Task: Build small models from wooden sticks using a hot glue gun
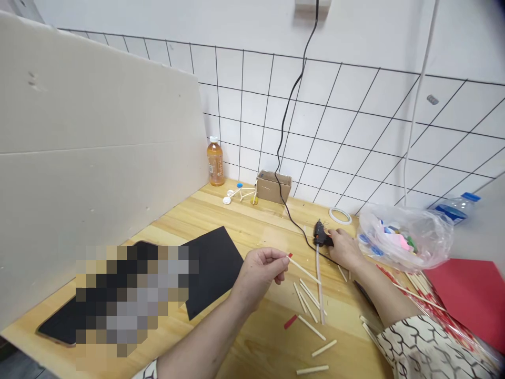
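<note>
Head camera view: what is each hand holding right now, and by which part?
The left hand pinches a pale wooden stick at its red-marked end. The right hand has its fingertips on a black glue gun; whether it grips it cannot be told.

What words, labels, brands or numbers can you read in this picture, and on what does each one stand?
No words, brands or numbers are legible.
Label on the orange drink bottle: too small to read.
Blue label on the plastic water bottle: too blurred to read.
</note>
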The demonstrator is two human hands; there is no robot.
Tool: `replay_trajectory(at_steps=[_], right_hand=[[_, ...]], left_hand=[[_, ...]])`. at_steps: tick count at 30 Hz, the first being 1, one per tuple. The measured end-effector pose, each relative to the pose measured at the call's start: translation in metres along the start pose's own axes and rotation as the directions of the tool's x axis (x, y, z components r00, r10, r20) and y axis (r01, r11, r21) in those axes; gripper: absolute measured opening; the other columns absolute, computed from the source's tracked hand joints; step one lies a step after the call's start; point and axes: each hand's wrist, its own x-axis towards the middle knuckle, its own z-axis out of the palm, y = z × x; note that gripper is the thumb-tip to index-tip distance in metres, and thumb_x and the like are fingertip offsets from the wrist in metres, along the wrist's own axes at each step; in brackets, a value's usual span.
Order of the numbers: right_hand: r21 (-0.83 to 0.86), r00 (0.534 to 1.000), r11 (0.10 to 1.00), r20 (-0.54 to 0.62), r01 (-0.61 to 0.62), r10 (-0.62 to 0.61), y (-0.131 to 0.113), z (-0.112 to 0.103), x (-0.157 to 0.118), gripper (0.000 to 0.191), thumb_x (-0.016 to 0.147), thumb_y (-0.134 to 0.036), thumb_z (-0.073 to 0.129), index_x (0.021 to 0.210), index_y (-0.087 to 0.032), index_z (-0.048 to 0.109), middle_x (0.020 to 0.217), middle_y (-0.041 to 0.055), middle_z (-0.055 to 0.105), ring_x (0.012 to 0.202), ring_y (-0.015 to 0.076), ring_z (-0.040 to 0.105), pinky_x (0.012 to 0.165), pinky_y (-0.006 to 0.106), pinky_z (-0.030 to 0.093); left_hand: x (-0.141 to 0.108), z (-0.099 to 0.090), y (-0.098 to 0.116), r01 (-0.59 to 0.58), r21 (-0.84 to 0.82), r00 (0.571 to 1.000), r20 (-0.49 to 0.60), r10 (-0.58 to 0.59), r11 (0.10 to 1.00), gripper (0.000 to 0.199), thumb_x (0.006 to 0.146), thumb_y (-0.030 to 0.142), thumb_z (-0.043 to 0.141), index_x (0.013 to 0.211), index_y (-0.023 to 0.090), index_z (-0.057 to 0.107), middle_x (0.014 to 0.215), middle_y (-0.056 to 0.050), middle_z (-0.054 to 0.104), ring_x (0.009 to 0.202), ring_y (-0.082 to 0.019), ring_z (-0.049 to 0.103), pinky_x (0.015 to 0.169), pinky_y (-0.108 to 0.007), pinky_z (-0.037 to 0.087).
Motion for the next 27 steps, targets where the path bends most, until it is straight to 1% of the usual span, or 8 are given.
replay_trajectory(at_steps=[3, 4, 6, 8, 10, 13, 21, 27], right_hand=[[0.112, 0.997, 0.992, -0.057, 0.063, -0.056, -0.016, -0.021, -0.026, 0.030, 0.079, -0.020, 0.045, 0.107, -0.016, 0.056, 0.109, 0.0121, 0.057, 0.100, 0.0253, 0.051, 0.080, 0.036, 0.038], [0.312, 0.990, 0.941, -0.079, 0.135, -0.116, -0.024, -0.029, -0.038, 0.026, 0.082, -0.026, 0.044, 0.103, -0.016, 0.057, 0.104, 0.0103, 0.060, 0.095, 0.0229, 0.053, 0.079, 0.035, 0.040], [0.615, 0.987, 0.775, -0.031, 0.145, -0.160, -0.042, -0.044, -0.065, 0.030, 0.086, -0.039, 0.039, 0.098, -0.019, 0.057, 0.092, 0.0058, 0.063, 0.084, 0.0193, 0.057, 0.073, 0.032, 0.045], [0.716, 0.968, 0.681, 0.034, 0.150, -0.248, -0.060, -0.056, -0.090, 0.032, 0.087, -0.043, 0.038, 0.092, -0.019, 0.059, 0.086, 0.0041, 0.064, 0.080, 0.0175, 0.058, 0.070, 0.028, 0.045], [0.728, 0.964, 0.665, 0.023, 0.165, -0.264, -0.074, -0.063, -0.106, 0.034, 0.087, -0.044, 0.037, 0.083, -0.019, 0.060, 0.078, 0.0030, 0.063, 0.073, 0.0162, 0.057, 0.065, 0.026, 0.044], [0.723, 0.969, 0.667, -0.017, 0.183, -0.248, -0.083, -0.065, -0.116, 0.036, 0.087, -0.043, 0.037, 0.078, -0.018, 0.061, 0.068, 0.0014, 0.061, 0.064, 0.0145, 0.055, 0.059, 0.024, 0.042], [0.731, 0.980, 0.661, -0.051, 0.168, -0.193, -0.085, -0.062, -0.118, 0.036, 0.086, -0.043, 0.040, 0.073, -0.017, 0.061, 0.061, 0.0005, 0.058, 0.058, 0.0135, 0.051, 0.054, 0.023, 0.040], [0.754, 0.980, 0.638, -0.037, 0.156, -0.196, -0.083, -0.061, -0.120, 0.036, 0.086, -0.042, 0.039, 0.073, -0.017, 0.061, 0.061, 0.0001, 0.055, 0.057, 0.0128, 0.048, 0.054, 0.023, 0.038]], left_hand=[[-0.002, 0.002, 0.000, -0.020, 0.002, 1.000, -0.012, 0.020, 1.000, 0.023, 0.059, 0.031, 0.071, 0.066, 0.011, 0.062, 0.054, 0.001, 0.054, 0.046, -0.007, 0.045, 0.048, -0.021, 0.036], [-0.003, 0.003, 0.000, -0.029, 0.000, 0.999, -0.013, 0.029, 1.000, 0.023, 0.059, 0.031, 0.071, 0.066, 0.011, 0.063, 0.054, 0.001, 0.055, 0.046, -0.007, 0.045, 0.049, -0.021, 0.036], [-0.004, 0.004, -0.001, -0.049, -0.003, 0.999, -0.006, 0.049, 0.999, 0.023, 0.059, 0.032, 0.071, 0.066, 0.012, 0.063, 0.055, 0.001, 0.055, 0.046, -0.007, 0.045, 0.049, -0.021, 0.037], [-0.006, 0.006, -0.002, -0.063, -0.005, 0.998, 0.007, 0.063, 0.998, 0.024, 0.058, 0.033, 0.071, 0.066, 0.012, 0.063, 0.054, 0.001, 0.055, 0.046, -0.007, 0.045, 0.049, -0.022, 0.037], [-0.008, 0.007, -0.003, -0.070, -0.003, 0.997, 0.017, 0.070, 0.998, 0.025, 0.058, 0.033, 0.072, 0.067, 0.011, 0.064, 0.054, 0.001, 0.055, 0.047, -0.007, 0.045, 0.050, -0.022, 0.037], [-0.011, 0.010, -0.004, -0.070, 0.002, 0.997, 0.039, 0.070, 0.998, 0.025, 0.058, 0.033, 0.072, 0.067, 0.011, 0.064, 0.053, 0.001, 0.055, 0.047, -0.006, 0.045, 0.050, -0.021, 0.037], [-0.013, 0.011, -0.005, -0.063, -0.007, 0.995, 0.073, 0.063, 0.998, 0.027, 0.056, 0.034, 0.073, 0.066, 0.011, 0.064, 0.053, 0.001, 0.056, 0.047, -0.007, 0.045, 0.051, -0.022, 0.038], [-0.012, 0.010, -0.007, -0.049, -0.008, 0.994, 0.099, 0.049, 0.999, 0.024, 0.057, 0.032, 0.074, 0.068, 0.012, 0.065, 0.054, 0.001, 0.058, 0.047, -0.006, 0.046, 0.051, -0.022, 0.038]])
